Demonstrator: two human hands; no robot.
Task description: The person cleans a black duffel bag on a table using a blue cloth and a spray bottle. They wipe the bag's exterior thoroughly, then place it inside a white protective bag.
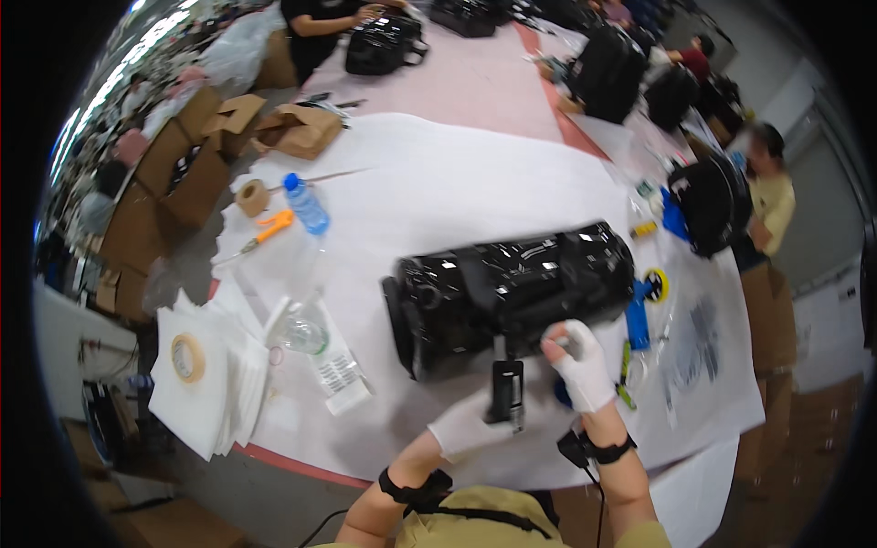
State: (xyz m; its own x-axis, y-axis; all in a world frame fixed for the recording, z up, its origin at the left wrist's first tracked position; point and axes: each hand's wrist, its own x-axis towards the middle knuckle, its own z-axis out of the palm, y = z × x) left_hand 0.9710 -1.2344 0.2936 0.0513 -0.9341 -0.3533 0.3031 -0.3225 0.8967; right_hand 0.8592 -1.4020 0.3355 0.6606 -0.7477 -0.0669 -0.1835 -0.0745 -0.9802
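Observation:
A glossy black duffel bag (514, 281) lies across the white-covered table in front of me, its dark straps over its near side. From a strap at its near edge hangs a black tag (507, 390) with a white printed label. My left hand (473, 426), in a white glove with bare wrist, is at the tag's lower part, fingers mostly hidden behind it. My right hand (581, 366), also white-gloved with fingertips bare, is raised beside the bag's near right side, thumb and fingers curled towards each other. Whether something thin is between them is too blurred to tell.
Left on the table are a water bottle (306, 205), orange air blow gun (274, 227), tape roll (252, 197), clear bottle (305, 334) and white sheets (205, 383) bearing another roll. A blue tape dispenser (638, 315) lies right. People handle black bags beyond.

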